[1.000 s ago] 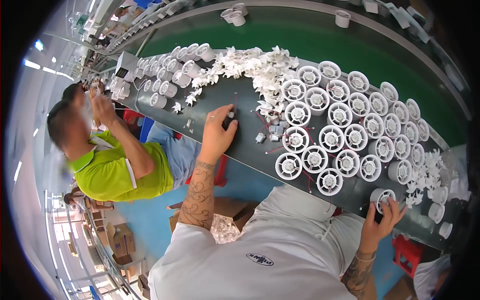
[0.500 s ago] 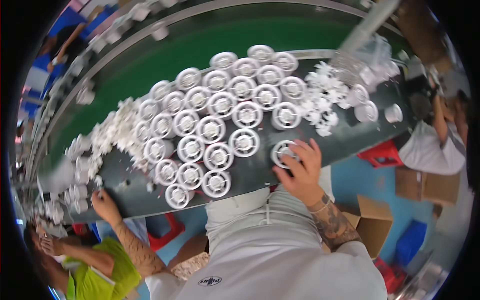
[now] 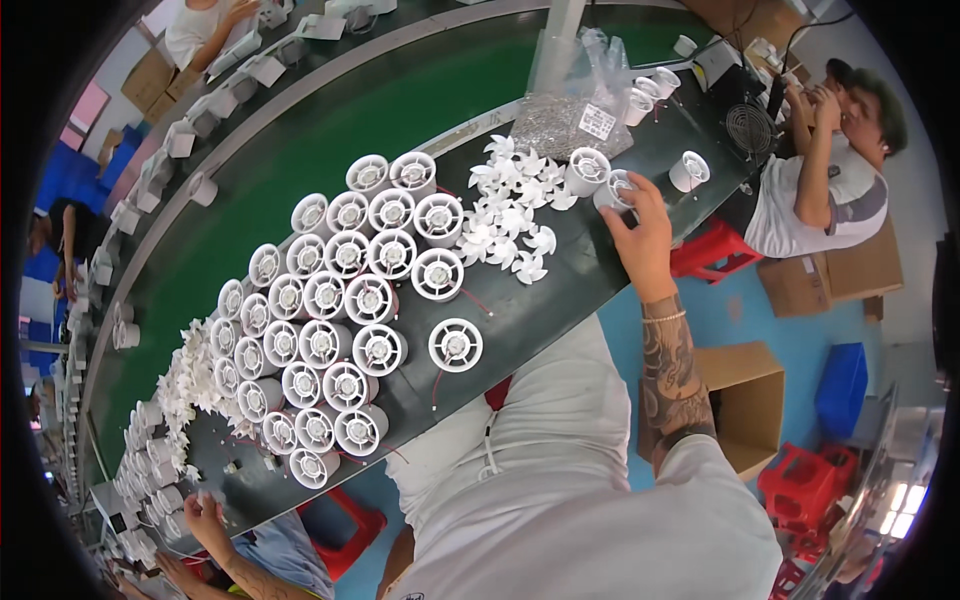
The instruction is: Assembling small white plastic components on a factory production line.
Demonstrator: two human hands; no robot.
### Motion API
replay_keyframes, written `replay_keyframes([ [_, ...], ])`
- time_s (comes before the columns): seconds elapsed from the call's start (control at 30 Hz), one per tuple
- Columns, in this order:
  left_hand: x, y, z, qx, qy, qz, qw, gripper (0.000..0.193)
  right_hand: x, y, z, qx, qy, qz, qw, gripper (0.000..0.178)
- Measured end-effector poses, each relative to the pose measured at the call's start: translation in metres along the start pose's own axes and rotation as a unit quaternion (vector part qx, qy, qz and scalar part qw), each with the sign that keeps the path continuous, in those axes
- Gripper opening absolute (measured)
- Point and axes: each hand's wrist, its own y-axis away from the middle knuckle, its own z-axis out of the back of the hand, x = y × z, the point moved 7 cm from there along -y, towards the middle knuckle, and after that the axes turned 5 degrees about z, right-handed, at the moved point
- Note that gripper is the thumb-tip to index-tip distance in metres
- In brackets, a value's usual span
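Right hand [image 3: 645, 225]: moved to another white cup [image 3: 611, 193]; I pinch it.
Left hand [image 3: 205, 520]: by the dark table [image 3: 530, 310]; can't tell its grip.

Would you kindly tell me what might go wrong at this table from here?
The right hand grips a white cup close beside another cup, so it might knock that one over.
The loose white fan blades near that hand could be brushed and scattered.
The lone fan housing has a thin wire reaching toward the table's front edge, where it might snag.
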Motion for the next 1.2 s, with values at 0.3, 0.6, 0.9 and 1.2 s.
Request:
replay_keyframes([
  [0.3, -0.120, 0.092, -0.059, 0.019, 0.139, -0.105, 0.985, 0.038, 0.017, 0.025, 0.013, 0.044, 0.015, 0.037, 0.998, 0.033],
  [0.6, -0.223, 0.190, -0.190, 0.261, 0.198, -0.172, 0.929, 0.022, 0.021, 0.035, 0.011, 0.002, 0.033, 0.114, 0.993, 0.038],
  [0.9, -0.309, 0.334, -0.314, 0.440, 0.209, -0.233, 0.841, 0.017, 0.055, 0.064, 0.011, -0.050, -0.619, -0.308, 0.721, 0.034],
  [1.2, -0.333, 0.390, -0.350, 0.440, 0.166, -0.453, 0.757, 0.023, 0.136, 0.075, 0.020, 0.053, -0.692, -0.334, 0.638, 0.031],
])
